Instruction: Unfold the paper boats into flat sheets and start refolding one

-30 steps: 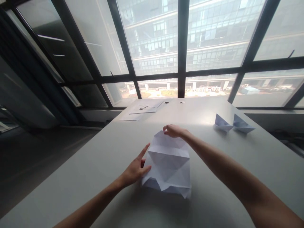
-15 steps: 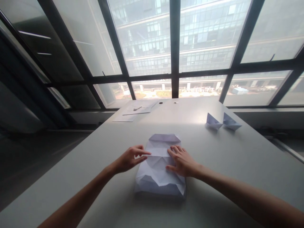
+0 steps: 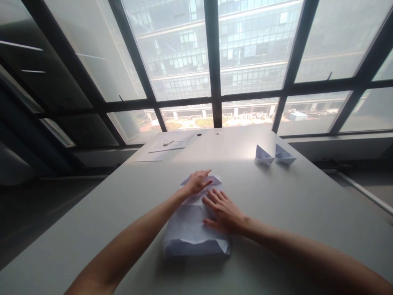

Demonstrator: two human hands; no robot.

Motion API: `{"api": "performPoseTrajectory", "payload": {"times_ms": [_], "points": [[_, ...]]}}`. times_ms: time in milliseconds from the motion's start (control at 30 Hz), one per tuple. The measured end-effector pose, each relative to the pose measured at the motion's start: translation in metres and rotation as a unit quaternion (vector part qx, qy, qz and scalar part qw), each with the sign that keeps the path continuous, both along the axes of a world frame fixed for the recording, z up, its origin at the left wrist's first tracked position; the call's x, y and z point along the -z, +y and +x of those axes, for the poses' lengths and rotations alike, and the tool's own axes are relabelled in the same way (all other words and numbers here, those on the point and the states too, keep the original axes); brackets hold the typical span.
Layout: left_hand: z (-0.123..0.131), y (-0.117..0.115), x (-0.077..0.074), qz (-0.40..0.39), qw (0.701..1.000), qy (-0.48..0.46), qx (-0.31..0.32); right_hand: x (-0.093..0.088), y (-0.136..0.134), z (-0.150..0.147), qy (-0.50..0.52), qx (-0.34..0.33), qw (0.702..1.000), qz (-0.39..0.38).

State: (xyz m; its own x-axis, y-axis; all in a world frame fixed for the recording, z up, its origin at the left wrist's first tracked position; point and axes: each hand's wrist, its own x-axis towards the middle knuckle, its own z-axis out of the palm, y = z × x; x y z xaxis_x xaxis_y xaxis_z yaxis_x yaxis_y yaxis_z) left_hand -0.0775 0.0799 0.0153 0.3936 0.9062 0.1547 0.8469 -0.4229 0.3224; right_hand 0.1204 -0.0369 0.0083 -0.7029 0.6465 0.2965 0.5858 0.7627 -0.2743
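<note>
A creased white sheet of paper (image 3: 190,235), partly folded, lies on the grey table (image 3: 276,205) in front of me. My left hand (image 3: 196,182) rests on the sheet's far edge, its fingers stretched forward and pressing on the fold. My right hand (image 3: 221,209) lies flat on the middle of the sheet with its fingers spread. Neither hand holds anything.
Two small folded paper boats (image 3: 274,155) stand at the table's right. Flat sheets with a small pale object (image 3: 167,144) lie at the far left corner. Two round holes (image 3: 208,133) sit in the tabletop near the window wall.
My left hand moved from the sheet's left edge up to its far edge. My right hand stayed flat on the middle. The far flap now lies flatter. The view shifted right.
</note>
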Motion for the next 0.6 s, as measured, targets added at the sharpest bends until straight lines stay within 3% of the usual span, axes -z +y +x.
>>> {"api": "performPoseTrajectory", "payload": {"times_ms": [67, 200, 433, 600], "points": [[0.005, 0.016, -0.002, -0.025, 0.999, -0.013, -0.023, -0.003, -0.001, 0.000, -0.004, -0.007, 1.000, 0.004], [0.013, 0.036, -0.005, -0.060, 0.998, 0.005, -0.011, -0.010, -0.003, 0.000, -0.009, -0.010, 1.000, 0.014], [0.015, 0.033, 0.011, -0.007, 0.999, 0.021, -0.036, -0.012, -0.028, 0.016, 0.004, -0.088, 0.996, -0.024], [0.014, 0.029, 0.016, 0.018, 0.999, 0.035, -0.026, -0.009, -0.037, 0.018, -0.012, -0.081, 0.996, -0.036]]}}
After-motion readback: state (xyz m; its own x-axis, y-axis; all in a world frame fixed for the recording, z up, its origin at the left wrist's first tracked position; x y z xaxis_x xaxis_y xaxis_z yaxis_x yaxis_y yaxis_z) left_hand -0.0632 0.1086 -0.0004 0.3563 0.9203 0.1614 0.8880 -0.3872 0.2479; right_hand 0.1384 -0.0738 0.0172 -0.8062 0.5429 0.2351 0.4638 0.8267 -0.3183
